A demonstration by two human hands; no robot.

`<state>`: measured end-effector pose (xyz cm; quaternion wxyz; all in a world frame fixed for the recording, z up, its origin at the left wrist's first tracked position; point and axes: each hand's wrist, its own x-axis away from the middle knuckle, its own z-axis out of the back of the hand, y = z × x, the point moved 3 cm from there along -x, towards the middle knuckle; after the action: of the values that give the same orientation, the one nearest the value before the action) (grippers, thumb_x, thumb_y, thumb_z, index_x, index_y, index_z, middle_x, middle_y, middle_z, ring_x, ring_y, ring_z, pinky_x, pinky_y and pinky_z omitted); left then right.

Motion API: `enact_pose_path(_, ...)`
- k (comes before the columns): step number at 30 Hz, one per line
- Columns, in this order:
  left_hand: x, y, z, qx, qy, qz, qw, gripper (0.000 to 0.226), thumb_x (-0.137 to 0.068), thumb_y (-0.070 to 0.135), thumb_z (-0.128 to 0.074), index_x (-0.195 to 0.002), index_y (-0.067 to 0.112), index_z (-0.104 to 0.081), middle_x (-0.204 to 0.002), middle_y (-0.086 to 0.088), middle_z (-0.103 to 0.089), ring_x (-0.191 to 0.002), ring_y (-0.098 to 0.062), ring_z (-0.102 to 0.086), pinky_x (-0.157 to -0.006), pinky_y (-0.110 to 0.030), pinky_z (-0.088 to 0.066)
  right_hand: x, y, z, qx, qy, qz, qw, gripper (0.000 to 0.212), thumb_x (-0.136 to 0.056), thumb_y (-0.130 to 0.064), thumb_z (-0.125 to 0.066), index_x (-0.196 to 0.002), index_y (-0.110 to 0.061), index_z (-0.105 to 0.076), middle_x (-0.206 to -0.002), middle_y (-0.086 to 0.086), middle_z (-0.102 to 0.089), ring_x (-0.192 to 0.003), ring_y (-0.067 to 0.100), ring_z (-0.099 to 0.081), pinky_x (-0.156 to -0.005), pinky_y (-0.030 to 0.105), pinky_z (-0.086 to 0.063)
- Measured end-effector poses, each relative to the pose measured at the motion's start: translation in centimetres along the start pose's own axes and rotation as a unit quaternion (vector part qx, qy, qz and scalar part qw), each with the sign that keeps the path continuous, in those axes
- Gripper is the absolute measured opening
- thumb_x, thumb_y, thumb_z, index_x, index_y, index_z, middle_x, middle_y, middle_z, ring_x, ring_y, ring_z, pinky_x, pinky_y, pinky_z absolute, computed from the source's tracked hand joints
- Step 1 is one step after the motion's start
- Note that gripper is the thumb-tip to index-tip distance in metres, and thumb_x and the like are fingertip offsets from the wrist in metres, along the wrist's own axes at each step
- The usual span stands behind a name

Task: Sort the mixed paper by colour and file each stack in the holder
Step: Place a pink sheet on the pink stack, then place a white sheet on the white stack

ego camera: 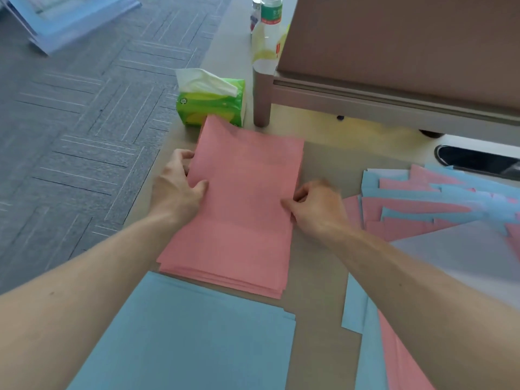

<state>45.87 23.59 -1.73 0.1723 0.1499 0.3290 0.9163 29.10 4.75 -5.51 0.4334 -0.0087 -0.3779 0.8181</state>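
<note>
Hands flank my flat stack of pink paper sheets (pixel 242 215): left hand (pixel 177 190) at nine o'clock, fingers curled over its edge; right hand (pixel 316 211) at three o'clock, fingertips pinching it.

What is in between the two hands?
The pink paper stack lies between the left hand and right hand, seen in the head view.

This looks like an office to me. I'm at a beige desk (pixel 320 164) with an oval cable port (pixel 475 161) cut into its top, and grey carpet tiles (pixel 84 108) cover the floor beside it. A brown panel (pixel 408 38) on a metal frame stands at the back. Pink paper (pixel 244 192) and blue paper (pixel 191 339) lie stacked on the desk, with a tissue pack (pixel 211 105) and 2 bottles (pixel 268 26) near.
</note>
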Motion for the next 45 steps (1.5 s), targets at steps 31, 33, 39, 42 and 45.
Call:
enact_pose_path(31, 34.3, 28.8, -34.1, 0.158, -0.304, 0.090, 0.935, 0.016, -0.089, 0.026, -0.073, -0.101, 0.024, -0.063, -0.098, 0.011, -0.070, -0.095, -0.015, -0.070, -0.088, -0.034, -0.057, 19.8, 37.2, 26.6, 0.161, 0.044, -0.091, 0.982, 0.099, -0.085, -0.060, -0.065, -0.155, -0.005, -0.020, -0.161, 0.007, -0.023, -0.146, 0.027, -0.022, -0.117, 0.038, -0.028)
enact_pose_path(33, 35.0, 29.7, -35.3, 0.169, -0.285, 0.112, 0.937, 0.011, -0.084, 0.022, -0.073, -0.087, 0.022, -0.062, -0.091, 0.003, -0.071, -0.085, -0.020, -0.068, -0.081, -0.038, -0.057, 19.9, 37.6, 26.5, 0.155, 0.053, -0.080, 0.983, 0.100, -0.085, -0.062, -0.063, -0.156, -0.006, -0.019, -0.161, 0.007, -0.023, -0.146, 0.027, -0.022, -0.117, 0.038, -0.028)
enact_pose_path(39, 35.3, 30.9, -36.4, 0.092, -0.264, 0.059, 0.958, 0.016, -0.091, 0.026, -0.067, -0.083, 0.014, -0.072, -0.080, -0.001, -0.073, -0.075, -0.016, -0.066, -0.064, -0.024, -0.052, 20.0, 37.4, 26.9, 0.106, 0.065, -0.053, 0.991, 0.088, -0.089, -0.062, -0.053, -0.154, -0.011, -0.023, -0.159, 0.003, -0.025, -0.144, 0.024, -0.024, -0.114, 0.039, -0.029)
enact_pose_path(42, 34.0, 29.8, -33.3, 0.079, -0.178, 0.015, 0.981, 0.026, -0.094, 0.028, -0.065, -0.076, 0.010, -0.068, -0.069, -0.001, -0.067, -0.063, -0.014, -0.057, -0.057, -0.026, -0.041, 19.7, 36.4, 27.0, 0.077, 0.067, -0.007, 0.995, 0.087, -0.090, -0.065, -0.051, -0.155, -0.013, -0.026, -0.159, 0.000, -0.028, -0.146, 0.020, -0.024, -0.119, 0.039, -0.028)
enact_pose_path(45, 32.8, 25.8, -28.3, 0.098, -0.106, 0.057, 0.988, 0.029, -0.095, 0.028, -0.066, -0.075, 0.007, -0.066, -0.064, 0.000, -0.060, -0.059, -0.014, -0.048, -0.058, -0.030, -0.036, 18.9, 34.6, 26.7, 0.051, 0.081, 0.029, 0.995, 0.082, -0.089, -0.057, -0.060, -0.153, -0.013, -0.033, -0.154, 0.001, -0.035, -0.143, 0.021, -0.028, -0.117, 0.039, -0.028)
